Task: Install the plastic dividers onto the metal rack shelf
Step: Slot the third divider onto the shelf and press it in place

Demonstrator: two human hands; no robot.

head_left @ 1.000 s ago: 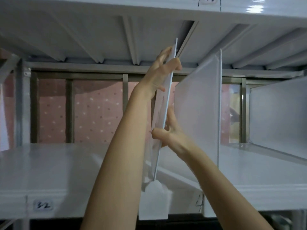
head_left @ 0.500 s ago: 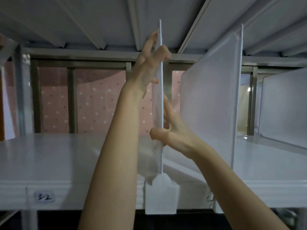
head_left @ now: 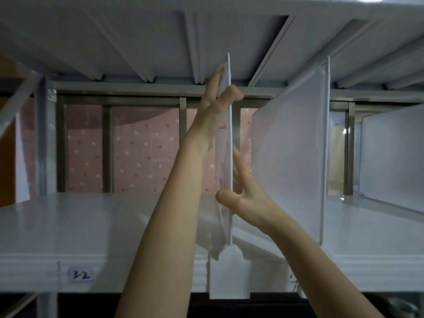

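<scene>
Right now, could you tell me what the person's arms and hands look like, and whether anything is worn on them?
Both arms are bare from the bottom edge of the frame to the fingertips: no sleeves, gloves, watch or bracelets show. The left hand and the right hand carry no visible rings or markings. Both forearms are slender and uncovered, and the fingernails look short and unpainted, though the picture is soft.

Three translucent plastic dividers show: one pressed between the two hands, a second just right of the right hand, and a third farther right. Two hands, the left hand higher. Two shelf boards, possibly more out of view: one below the hands, one above.
</scene>
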